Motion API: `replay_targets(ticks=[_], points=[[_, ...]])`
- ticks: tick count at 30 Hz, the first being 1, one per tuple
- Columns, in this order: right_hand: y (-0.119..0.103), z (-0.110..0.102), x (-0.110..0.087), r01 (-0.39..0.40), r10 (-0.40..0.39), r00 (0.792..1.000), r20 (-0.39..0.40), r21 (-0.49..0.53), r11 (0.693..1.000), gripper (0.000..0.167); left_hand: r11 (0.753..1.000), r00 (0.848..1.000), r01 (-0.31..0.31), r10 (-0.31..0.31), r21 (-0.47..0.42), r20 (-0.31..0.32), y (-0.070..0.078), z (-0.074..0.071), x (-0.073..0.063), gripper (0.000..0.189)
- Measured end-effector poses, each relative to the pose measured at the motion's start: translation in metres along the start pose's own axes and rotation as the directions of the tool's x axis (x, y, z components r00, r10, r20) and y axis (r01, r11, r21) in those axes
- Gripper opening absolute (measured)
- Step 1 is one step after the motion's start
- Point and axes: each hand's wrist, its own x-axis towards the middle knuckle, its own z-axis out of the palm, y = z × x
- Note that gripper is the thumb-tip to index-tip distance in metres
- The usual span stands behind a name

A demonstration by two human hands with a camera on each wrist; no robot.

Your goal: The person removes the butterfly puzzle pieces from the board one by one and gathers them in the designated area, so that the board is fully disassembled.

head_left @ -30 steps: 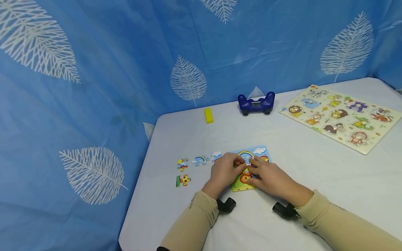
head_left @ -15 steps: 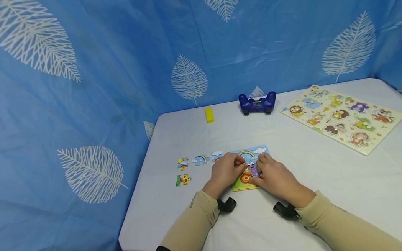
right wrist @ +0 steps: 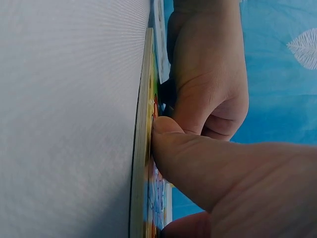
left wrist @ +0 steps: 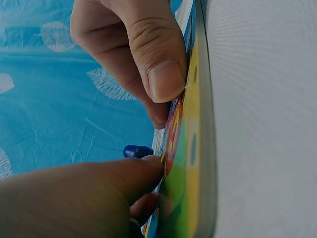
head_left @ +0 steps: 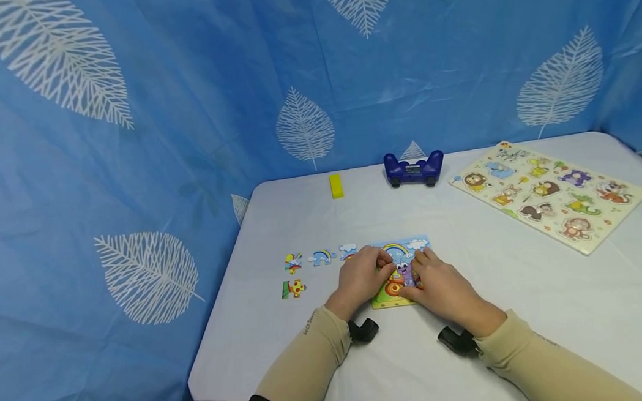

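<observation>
A colourful jigsaw puzzle (head_left: 398, 249), with a rainbow and a purple character, lies flat on the white table under both hands. My left hand (head_left: 361, 279) rests on its left part, bent fingers and thumb close together at the surface; whether a piece is between them is hidden. My right hand (head_left: 442, 288) touches its right part. In the right wrist view, the right thumb (right wrist: 181, 148) presses the puzzle's face, apart from the fingers. Left of the puzzle lie loose pieces: a rainbow piece (head_left: 321, 257), a cloud piece (head_left: 347, 250), a multicoloured piece (head_left: 293, 263) and a giraffe-patterned piece (head_left: 294, 288).
A yellow block (head_left: 336, 186) and a dark blue game controller (head_left: 413, 169) lie near the table's back edge. A large animal puzzle board (head_left: 552, 192) is at the right. A blue curtain (head_left: 210, 109) with white leaves hangs behind the white table (head_left: 264, 351).
The right hand's fingers have shifted to the right and drawn back, uncovering the purple character. My left hand has stayed in place. The view has tilted slightly.
</observation>
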Motion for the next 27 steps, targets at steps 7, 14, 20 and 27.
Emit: replay_targets(ticks=[7, 14, 20, 27], points=[[0.0011, -0.0012, 0.0005, 0.024, -0.023, 0.999, -0.03, 0.024, 0.999, 0.044, 1.0, 1.0, -0.005, 0.005, 0.009, -0.003, 0.0, -0.0008, 0.0016, 0.016], [-0.0003, -0.0002, 0.0001, 0.004, -0.004, 1.0, -0.007, 0.032, 0.999, 0.05, 1.0, 1.0, 0.001, -0.001, 0.0, 0.0, -0.0004, -0.0008, -0.0014, 0.017], [-0.0008, 0.0011, 0.0006, 0.0, 0.0, 1.0, 0.012, 0.012, 1.0, 0.061, 1.0, 1.0, 0.015, -0.014, 0.026, -0.027, 0.0007, -0.0031, -0.0029, 0.019], [-0.0003, -0.0003, -0.0004, 0.007, -0.007, 1.0, -0.007, 0.013, 1.0, 0.054, 0.998, 0.998, -0.021, 0.018, -0.056, -0.058, 0.0013, -0.0021, -0.0034, 0.016]])
